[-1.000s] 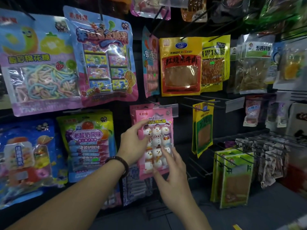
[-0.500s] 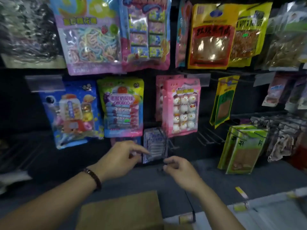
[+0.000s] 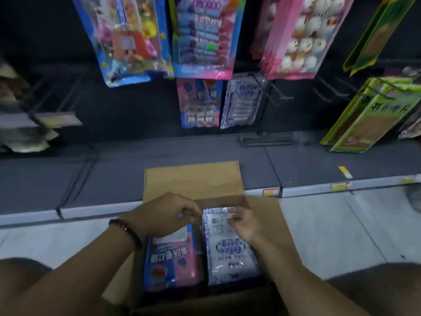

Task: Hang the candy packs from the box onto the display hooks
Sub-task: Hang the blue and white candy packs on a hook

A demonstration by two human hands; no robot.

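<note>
An open cardboard box (image 3: 193,179) sits on the floor in front of me. Inside lie a blue-and-pink candy pack (image 3: 170,261) on the left and a white-and-blue candy pack (image 3: 230,258) on the right. My right hand (image 3: 245,224) pinches the top edge of the white-and-blue pack. My left hand (image 3: 164,215) reaches to the same top edge, its fingertips touching it, above the blue-and-pink pack. Matching packs hang on the low display hooks: a pink-and-blue one (image 3: 199,103) and a white-and-blue one (image 3: 241,103).
Bare display hooks (image 3: 273,96) stick out right of the hung white pack. Larger candy packs (image 3: 202,35) hang above. Green snack packs (image 3: 369,115) hang at the right. A dark base shelf (image 3: 114,174) runs behind the box. My knees frame the bottom corners.
My view has dropped from the hanging rack to the box. Both hands came down from the pink snowman pack on the hooks into the box, onto the white-and-blue pack.
</note>
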